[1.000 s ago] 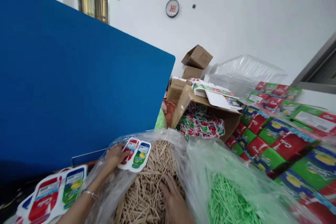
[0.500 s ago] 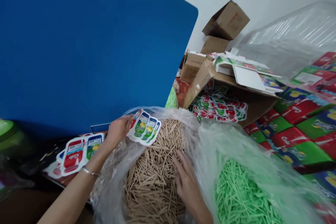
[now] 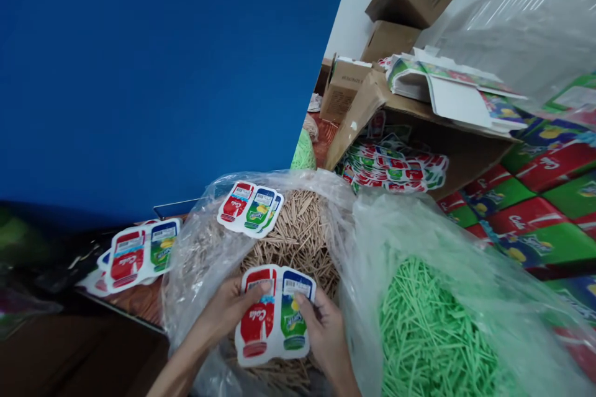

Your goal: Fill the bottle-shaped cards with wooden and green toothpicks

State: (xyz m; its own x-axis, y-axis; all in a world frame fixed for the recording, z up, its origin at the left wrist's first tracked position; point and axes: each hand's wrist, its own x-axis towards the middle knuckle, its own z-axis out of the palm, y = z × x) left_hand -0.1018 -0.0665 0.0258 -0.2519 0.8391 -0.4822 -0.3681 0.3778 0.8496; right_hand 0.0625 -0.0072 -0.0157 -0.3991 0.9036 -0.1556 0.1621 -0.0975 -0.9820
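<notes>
Between both hands is a flat printed card (image 3: 275, 316) with a red Cola jar and a blue and green Sprite jar, die-cut with a white border. My left hand (image 3: 231, 304) grips its left edge, thumb on the red half. My right hand (image 3: 325, 325) pinches the right edge, thumb on the Sprite half. Beneath them is a clear plastic bag (image 3: 205, 298) full of thin brown sticks (image 3: 302, 229). A small stack of matching cards (image 3: 250, 208) lies on the far part of the bag. More such cards (image 3: 139, 251) lie to the left.
To the right stands a second bag (image 3: 363, 260) holding green sticks (image 3: 433, 329). Behind it, an open carton (image 3: 470, 161) holds many printed cards (image 3: 395, 167). Red, green and blue printed packs (image 3: 535, 217) are stacked at the right. A blue panel (image 3: 162, 74) rises at the back left.
My left hand has left the stack at the bag's far side and come nearer. My right hand has come up off the sticks. Both now hold a card. The view has shifted slightly.
</notes>
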